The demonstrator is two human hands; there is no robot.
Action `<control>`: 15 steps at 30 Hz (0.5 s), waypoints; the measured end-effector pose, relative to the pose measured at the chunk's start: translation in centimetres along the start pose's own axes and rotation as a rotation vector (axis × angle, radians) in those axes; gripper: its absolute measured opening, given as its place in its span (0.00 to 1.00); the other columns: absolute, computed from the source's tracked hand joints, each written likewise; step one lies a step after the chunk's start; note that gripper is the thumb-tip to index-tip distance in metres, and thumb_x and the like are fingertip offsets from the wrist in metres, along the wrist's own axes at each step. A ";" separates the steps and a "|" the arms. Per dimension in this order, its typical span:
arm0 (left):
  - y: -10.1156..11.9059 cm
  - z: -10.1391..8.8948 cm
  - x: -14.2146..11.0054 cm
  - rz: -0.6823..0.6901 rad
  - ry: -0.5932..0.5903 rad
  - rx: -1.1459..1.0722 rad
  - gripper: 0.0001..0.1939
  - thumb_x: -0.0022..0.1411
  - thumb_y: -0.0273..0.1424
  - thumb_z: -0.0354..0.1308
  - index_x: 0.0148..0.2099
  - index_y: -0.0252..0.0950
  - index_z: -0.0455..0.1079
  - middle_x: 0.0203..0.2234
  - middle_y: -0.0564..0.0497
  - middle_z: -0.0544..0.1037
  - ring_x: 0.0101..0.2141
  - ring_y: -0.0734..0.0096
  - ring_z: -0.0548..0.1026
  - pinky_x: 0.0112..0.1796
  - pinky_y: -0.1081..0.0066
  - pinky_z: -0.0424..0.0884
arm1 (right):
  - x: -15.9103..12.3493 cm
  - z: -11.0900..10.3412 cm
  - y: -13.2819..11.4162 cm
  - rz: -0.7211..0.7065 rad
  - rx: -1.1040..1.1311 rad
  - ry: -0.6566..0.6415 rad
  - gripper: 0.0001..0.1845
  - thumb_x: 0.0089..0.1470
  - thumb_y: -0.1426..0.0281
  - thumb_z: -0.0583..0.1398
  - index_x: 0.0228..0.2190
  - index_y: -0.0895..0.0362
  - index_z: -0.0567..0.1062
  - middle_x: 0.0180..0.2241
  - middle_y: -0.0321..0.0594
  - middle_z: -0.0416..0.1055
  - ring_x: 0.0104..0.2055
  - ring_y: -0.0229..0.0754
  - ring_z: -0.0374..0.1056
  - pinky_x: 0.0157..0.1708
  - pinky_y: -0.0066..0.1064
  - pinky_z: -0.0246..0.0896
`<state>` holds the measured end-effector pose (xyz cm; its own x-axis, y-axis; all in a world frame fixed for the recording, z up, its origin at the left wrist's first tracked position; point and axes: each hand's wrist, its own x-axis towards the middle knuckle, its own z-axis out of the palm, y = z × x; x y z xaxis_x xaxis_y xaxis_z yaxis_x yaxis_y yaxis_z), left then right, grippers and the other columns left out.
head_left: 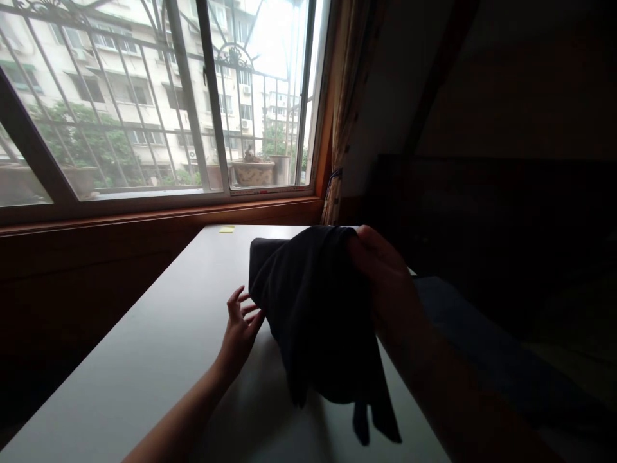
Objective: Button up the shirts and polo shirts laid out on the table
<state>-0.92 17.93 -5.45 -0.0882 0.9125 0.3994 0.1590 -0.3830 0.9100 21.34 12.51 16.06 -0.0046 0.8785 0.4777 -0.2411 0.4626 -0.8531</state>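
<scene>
A dark cloth garment (313, 315) hangs above a white table (164, 341). My right hand (385, 283) grips its upper edge, fingers closed on the fabric, holding it up so its lower ends dangle near the tabletop. My left hand (241, 325) reaches toward the cloth's left side with fingers spread, its fingertips at or just beside the fabric, holding nothing.
A small yellow note (226, 229) lies at the table's far edge. Behind it runs a wooden sill below a barred window (159, 103), with a tied curtain (337, 148) at the right. A dark blue cloth (482, 347) lies at the right, in shadow.
</scene>
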 end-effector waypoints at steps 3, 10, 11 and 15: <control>-0.2 0.3 0.0 -0.177 -0.207 -0.195 0.41 0.65 0.46 0.58 0.69 0.46 0.36 0.43 0.48 0.72 0.34 0.67 0.79 0.39 0.57 0.79 | 0.0 -0.2 -0.8 -0.054 -0.066 -0.002 0.14 0.57 0.56 0.63 0.30 0.51 0.68 0.32 0.35 0.75 0.33 0.43 0.73 0.30 0.33 0.68; 0.1 2.3 -2.3 -0.100 -0.598 -0.289 0.38 0.62 0.43 0.63 0.67 0.43 0.49 0.58 0.40 0.68 0.54 0.54 0.73 0.50 0.56 0.73 | 0.3 -0.6 -2.2 -0.204 -0.167 0.060 0.15 0.59 0.54 0.62 0.29 0.51 0.67 0.46 0.39 0.77 0.48 0.51 0.74 0.40 0.43 0.70; 0.1 2.4 -2.5 -0.081 -0.630 -0.246 0.36 0.62 0.43 0.63 0.66 0.43 0.52 0.58 0.40 0.68 0.54 0.53 0.72 0.51 0.57 0.73 | 0.4 -0.6 -2.2 -0.209 -0.177 0.066 0.14 0.59 0.56 0.62 0.30 0.51 0.69 0.46 0.39 0.77 0.47 0.50 0.74 0.39 0.42 0.70; 0.1 2.4 -3.0 -0.046 -0.717 -0.062 0.18 0.65 0.42 0.59 0.51 0.37 0.70 0.45 0.45 0.77 0.45 0.54 0.76 0.46 0.58 0.74 | 0.7 -0.5 -1.8 -0.283 -0.283 0.098 0.09 0.57 0.61 0.65 0.32 0.52 0.73 0.44 0.40 0.78 0.47 0.47 0.74 0.40 0.39 0.70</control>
<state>1.75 15.49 -6.79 0.5776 0.7892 0.2087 0.1128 -0.3303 0.9371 22.23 12.37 17.88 0.1198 0.7125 0.6914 0.0571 0.6903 -0.7213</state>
